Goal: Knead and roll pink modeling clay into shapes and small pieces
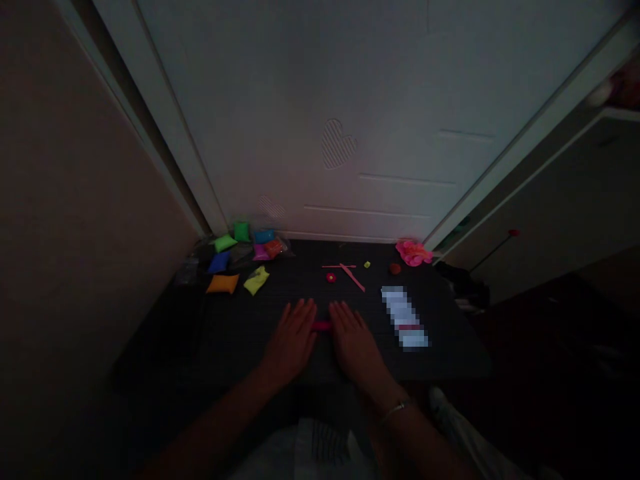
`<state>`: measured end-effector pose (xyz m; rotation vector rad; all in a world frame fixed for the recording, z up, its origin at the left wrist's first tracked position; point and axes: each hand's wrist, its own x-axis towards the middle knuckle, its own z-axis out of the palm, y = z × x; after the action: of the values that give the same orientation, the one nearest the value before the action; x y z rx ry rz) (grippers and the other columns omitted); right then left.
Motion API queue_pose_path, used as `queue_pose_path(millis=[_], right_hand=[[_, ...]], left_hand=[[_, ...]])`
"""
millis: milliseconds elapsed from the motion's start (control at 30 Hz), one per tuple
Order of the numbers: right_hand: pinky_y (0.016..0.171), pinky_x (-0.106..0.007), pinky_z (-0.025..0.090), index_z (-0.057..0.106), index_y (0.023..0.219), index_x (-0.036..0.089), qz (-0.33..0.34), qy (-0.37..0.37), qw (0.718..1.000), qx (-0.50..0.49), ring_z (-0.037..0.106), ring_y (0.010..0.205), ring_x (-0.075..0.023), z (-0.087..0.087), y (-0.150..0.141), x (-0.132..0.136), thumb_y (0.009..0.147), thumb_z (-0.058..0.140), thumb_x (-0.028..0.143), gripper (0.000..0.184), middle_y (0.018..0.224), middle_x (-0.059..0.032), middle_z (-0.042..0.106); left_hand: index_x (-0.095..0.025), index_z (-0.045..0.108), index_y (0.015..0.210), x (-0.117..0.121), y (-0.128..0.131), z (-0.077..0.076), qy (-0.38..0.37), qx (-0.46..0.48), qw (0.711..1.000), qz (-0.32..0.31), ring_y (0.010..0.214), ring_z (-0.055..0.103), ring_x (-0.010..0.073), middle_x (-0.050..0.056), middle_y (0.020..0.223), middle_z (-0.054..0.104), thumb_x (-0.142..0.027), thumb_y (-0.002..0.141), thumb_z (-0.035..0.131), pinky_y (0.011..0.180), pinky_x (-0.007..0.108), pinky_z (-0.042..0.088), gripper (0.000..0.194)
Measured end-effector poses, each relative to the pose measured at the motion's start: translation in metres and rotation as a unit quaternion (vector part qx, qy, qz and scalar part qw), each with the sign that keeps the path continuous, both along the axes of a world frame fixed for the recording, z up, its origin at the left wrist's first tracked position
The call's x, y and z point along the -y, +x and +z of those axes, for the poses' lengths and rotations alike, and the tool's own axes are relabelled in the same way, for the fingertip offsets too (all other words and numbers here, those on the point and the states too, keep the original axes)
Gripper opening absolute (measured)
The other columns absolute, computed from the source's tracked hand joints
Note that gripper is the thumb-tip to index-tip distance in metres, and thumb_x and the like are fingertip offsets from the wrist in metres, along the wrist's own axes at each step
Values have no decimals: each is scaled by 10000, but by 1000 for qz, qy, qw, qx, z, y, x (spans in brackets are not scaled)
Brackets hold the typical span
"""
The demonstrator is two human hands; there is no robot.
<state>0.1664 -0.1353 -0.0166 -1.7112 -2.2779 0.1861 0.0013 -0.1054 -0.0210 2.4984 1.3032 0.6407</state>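
Both my hands lie flat, palms down, on a dark mat (240, 333) in a dim room. My left hand (294, 337) and my right hand (353, 340) have their fingers stretched forward, side by side. Between them lies a short pink roll of clay (321, 326), and both hands touch its ends. Farther out on the mat lie thin pink sticks (350, 272), a small red clay disc (331, 277), a tiny yellow bit (367, 265) and a dark red lump (395, 269).
Several bright clay packets (235, 267) in green, blue, orange, yellow and magenta lie at the mat's far left. A pink clay flower (413, 253) sits at the far right by a white door (350, 120). A blurred white object (405, 317) lies right of my hands.
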Motion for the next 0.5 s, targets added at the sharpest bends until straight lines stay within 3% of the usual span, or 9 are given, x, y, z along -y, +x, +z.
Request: queue_pose_path(millis=[67, 200, 400, 500], right_hand=[[1027, -458, 270, 303, 1334, 78, 2, 43, 998, 45, 241, 1300, -250, -8, -10, 12, 802, 348, 72, 534, 1388, -136, 318], [1032, -429, 277, 257, 1345, 33, 15, 62, 996, 69, 185, 1315, -260, -15, -20, 21, 800, 349, 106, 557, 1405, -160, 271], [1049, -424, 230, 265, 1341, 23, 6, 4, 999, 52, 194, 1314, -250, -7, -12, -21, 834, 345, 235, 555, 1402, -167, 279], [1044, -418, 237, 275, 1339, 29, 3, -8, 999, 43, 214, 1309, -246, -4, -10, -25, 844, 348, 280, 560, 1395, -164, 298]], left_hand=[[-91, 346, 1304, 8, 6, -1, 51, -97, 993, -39, 1301, 238, 243, 142, 1394, 324, -237, 813, 381, 1056, 435, 191, 514], [-65, 281, 1333, 7, 10, -7, 77, -172, 980, -65, 1319, 177, 234, 160, 1411, 279, -296, 828, 327, 1067, 394, 151, 558], [-74, 311, 1323, -34, 21, -6, 66, -184, 980, -38, 1307, 220, 230, 149, 1409, 290, -323, 851, 263, 1064, 396, 142, 536], [-79, 320, 1320, -37, 21, -2, 62, -186, 980, -41, 1304, 232, 217, 139, 1406, 300, -316, 858, 248, 1062, 379, 151, 524]])
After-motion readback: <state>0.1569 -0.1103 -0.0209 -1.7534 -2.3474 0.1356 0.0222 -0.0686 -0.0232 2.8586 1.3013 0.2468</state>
